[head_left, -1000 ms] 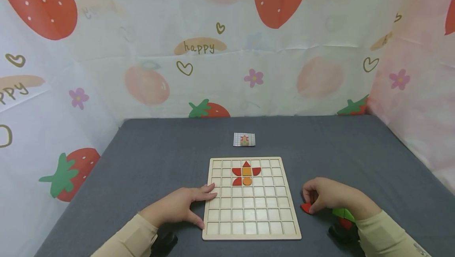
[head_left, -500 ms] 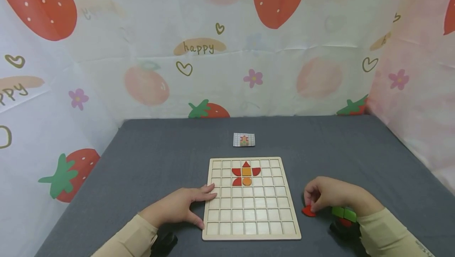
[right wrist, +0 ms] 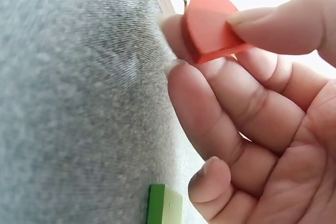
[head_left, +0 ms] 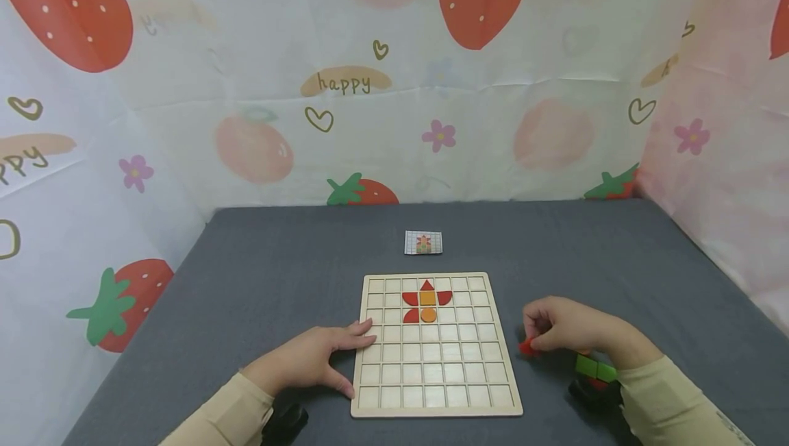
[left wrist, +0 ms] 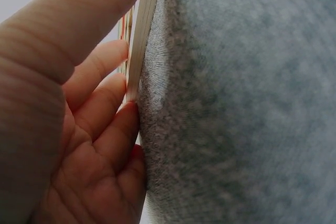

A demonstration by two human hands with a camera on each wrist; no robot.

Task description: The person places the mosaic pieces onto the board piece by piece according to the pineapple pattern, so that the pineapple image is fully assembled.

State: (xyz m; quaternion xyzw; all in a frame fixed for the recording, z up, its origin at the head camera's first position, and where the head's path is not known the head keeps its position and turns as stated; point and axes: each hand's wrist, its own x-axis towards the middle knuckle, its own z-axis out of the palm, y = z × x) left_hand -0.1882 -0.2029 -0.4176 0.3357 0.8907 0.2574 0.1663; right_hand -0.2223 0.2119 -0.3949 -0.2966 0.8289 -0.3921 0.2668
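A pale wooden grid board (head_left: pixel 434 372) lies flat in front of me. My left hand (head_left: pixel 311 358) touches its left edge, fingers spread; in the left wrist view the fingertips meet the board's side. Between thumb and fingers my right hand (head_left: pixel 573 326) pinches a red quarter-circle block (right wrist: pixel 212 24), just right of the board. Set in the upper squares are a red triangle (head_left: pixel 427 286), an orange square (head_left: pixel 427 298), an orange circle (head_left: pixel 428 314) and several red rounded blocks (head_left: pixel 411 316).
Green blocks (head_left: pixel 595 368) lie under the right wrist, with a red one partly hidden beside them. A small printed card (head_left: pixel 423 242) with a coloured pattern lies behind the board. Printed cloth (head_left: pixel 481 158) stands behind and beside the dark table (head_left: pixel 283 254).
My right hand has moved slightly away from me and left, with the red block between its fingers, uncovering more of the green blocks. The left hand and board stay put.
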